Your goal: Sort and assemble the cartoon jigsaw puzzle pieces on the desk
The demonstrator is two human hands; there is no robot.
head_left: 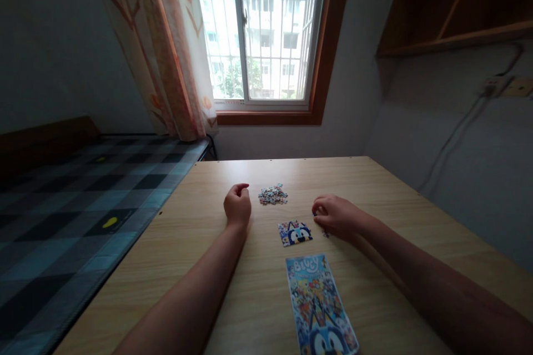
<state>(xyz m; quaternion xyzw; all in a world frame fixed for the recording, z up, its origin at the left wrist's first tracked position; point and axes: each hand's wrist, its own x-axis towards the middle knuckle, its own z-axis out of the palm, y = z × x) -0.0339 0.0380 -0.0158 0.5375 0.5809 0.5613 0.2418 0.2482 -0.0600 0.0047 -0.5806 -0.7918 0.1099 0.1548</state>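
Hands either side of joined puzzle section

Right hand [335,215]: right of joined section [295,233], fingers curled nearly closed, blue bit at fingertips; grip on it can't be told. Left hand [238,205]: beyond-left of section, loosely curled, contents can't be told. Loose pieces [325,233] right of section; piece pile [272,194] beyond it; picture sheet [318,305] nearer. Judgement: light edge pinch, steady section, match sheet's print, press flat, keep wrist off loose pieces.
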